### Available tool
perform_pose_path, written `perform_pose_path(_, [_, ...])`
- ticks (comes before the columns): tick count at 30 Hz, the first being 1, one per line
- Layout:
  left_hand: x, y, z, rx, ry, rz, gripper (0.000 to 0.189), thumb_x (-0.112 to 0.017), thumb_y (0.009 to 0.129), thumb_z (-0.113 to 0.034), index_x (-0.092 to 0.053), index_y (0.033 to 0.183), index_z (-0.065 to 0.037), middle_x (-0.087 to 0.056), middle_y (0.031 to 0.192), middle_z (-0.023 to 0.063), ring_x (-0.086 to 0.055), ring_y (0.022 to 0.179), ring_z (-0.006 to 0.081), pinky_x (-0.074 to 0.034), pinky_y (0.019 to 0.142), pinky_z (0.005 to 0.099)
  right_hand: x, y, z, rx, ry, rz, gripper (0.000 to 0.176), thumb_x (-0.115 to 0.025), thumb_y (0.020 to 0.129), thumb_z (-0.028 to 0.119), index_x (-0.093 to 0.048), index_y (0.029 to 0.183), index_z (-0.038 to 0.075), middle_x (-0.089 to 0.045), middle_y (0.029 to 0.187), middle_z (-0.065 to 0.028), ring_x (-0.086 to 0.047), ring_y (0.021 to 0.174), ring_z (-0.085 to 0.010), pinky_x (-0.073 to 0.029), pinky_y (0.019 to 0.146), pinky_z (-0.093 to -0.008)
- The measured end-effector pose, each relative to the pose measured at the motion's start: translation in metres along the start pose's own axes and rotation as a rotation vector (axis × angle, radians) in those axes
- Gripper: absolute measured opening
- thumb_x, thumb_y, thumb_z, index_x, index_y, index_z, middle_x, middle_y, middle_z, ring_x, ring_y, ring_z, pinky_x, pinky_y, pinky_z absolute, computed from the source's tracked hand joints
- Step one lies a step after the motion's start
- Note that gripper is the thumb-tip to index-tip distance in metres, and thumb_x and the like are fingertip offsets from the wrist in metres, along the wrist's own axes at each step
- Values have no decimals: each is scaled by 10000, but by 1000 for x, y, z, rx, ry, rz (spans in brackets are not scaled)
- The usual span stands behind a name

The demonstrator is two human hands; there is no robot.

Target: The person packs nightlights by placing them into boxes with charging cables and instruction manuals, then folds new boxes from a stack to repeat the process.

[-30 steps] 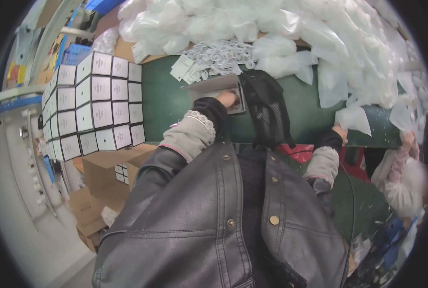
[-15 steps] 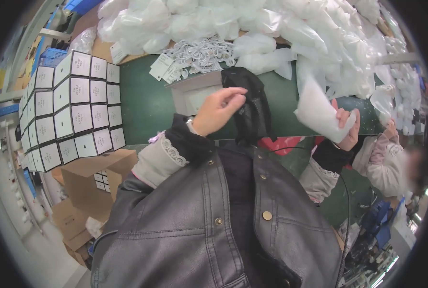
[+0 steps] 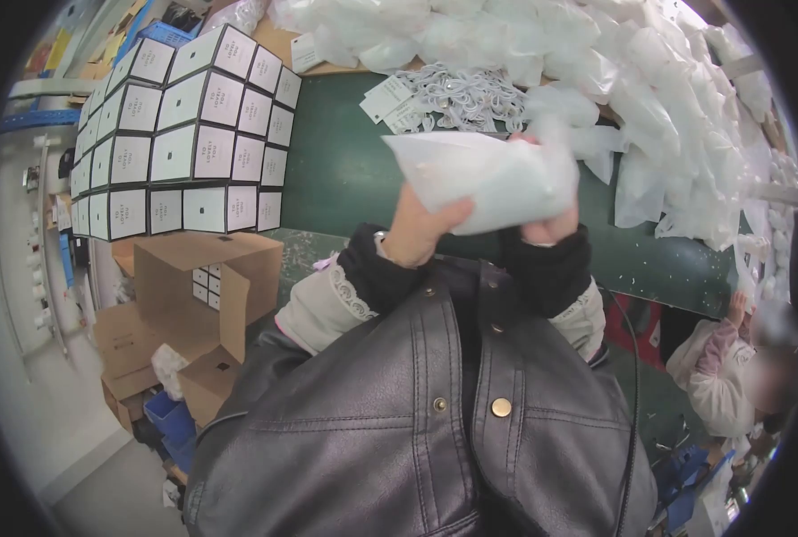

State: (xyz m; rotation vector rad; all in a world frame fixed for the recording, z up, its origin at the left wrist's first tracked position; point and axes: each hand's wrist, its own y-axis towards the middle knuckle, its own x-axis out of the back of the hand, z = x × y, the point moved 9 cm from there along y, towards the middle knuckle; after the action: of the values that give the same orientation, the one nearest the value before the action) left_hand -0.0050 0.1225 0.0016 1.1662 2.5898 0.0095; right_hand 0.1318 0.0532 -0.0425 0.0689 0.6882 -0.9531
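Note:
A white foam-like pouch (image 3: 484, 179) is held up in front of my chest, above the green table (image 3: 336, 170). My left hand (image 3: 421, 224) grips its lower left side, thumb across the front. At its right end my right hand (image 3: 551, 224) holds it, fingers partly hidden behind the white material. The pouch covers most of the table area behind it, so the open box and black item there are not visible. Beyond the pouch lies a pile of white cables (image 3: 466, 97), with white cards (image 3: 390, 100) at its left.
Stacked white boxes (image 3: 180, 143) stand at the left, above an open cardboard carton (image 3: 180, 313). Many filled translucent bags (image 3: 649, 152) line the back and right. A co-worker's sleeve (image 3: 717, 358) shows at the far right. A black cable (image 3: 636, 385) hangs at my right side.
The pouch has moved left from the right side to in front of my chest. My left hand has taken hold of it too. The view has shifted, with the box stack now further right.

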Motion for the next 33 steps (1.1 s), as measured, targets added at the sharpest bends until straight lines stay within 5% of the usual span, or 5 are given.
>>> perform_pose_path(8, [60,-19,-40,20,956,-550,683,-653,548,-209,-470,1204,-148,-431,1120,118,-502,995,264,-432,857,384,-27,-34,-151,-761,137,177,200,-524,844,142,-539,1043,126,-520,803,-27,-533,717,-160,-484,623,-257])
perform_pose_path(15, [13,22,7,-318,1402,-343,655,-691,551,-219,-465,1165,-189,-372,1098,150,-437,900,345,-408,812,409,-31,-14,-161,-627,312,328,485,-578,816,112,-418,1274,123,-492,1227,-52,-478,1116,-187,-400,951,-325])
perform_pose_path(20, [17,39,52,-256,1345,-197,657,-653,616,-262,-359,1175,-80,-361,1101,177,-350,1019,341,-288,936,440,-2,-33,-138,-690,-178,375,214,-536,853,306,-580,972,134,-639,875,-34,-590,742,-138,-465,609,-232])
perform_pose_path(27, [23,32,69,-297,1895,-227,453,-550,751,-139,-456,1176,-16,-388,1138,289,-422,984,423,-369,890,463,47,-5,-27,195,-808,69,259,-623,788,264,-491,941,103,-486,602,17,-432,527,-82,-387,578,-224])
perform_pose_path(33, [60,46,104,622,1549,-36,565,-473,847,-134,-222,1352,-165,-312,1258,283,-544,888,434,-476,732,422,18,28,-62,344,-1420,214,532,-525,834,375,-367,1292,156,-524,615,-42,-543,600,-275,-411,566,-403])
